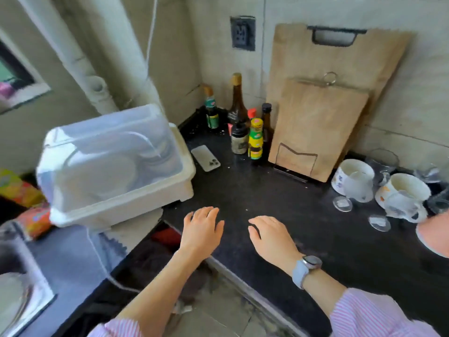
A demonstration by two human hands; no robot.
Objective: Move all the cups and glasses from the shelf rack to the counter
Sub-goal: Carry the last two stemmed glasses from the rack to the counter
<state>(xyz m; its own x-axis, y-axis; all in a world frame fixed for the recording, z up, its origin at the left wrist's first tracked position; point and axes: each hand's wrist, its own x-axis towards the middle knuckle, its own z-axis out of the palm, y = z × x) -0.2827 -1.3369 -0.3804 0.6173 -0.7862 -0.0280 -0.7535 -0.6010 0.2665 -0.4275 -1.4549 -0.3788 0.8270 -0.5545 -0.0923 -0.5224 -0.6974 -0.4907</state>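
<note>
My left hand point(202, 228) and my right hand point(272, 235) lie flat, palms down, on the black counter point(255, 190) near its front edge, fingers apart, holding nothing. White cups point(356, 182) and patterned mugs point(404, 199) stand grouped at the counter's right, with clear glasses point(385, 160) behind them and two small clear glasses point(342, 203) in front. A white dish rack with a translucent lid point(109, 164) sits at the left; its lid is down and the contents are blurred.
Sauce bottles point(255, 139) cluster in the back corner. Two wooden cutting boards point(315, 127) lean on the wall. A phone point(205, 158) lies beside the rack. A steel sink point(17, 288) is at far left. A pink-white bowl point(435, 235) sits at the right edge.
</note>
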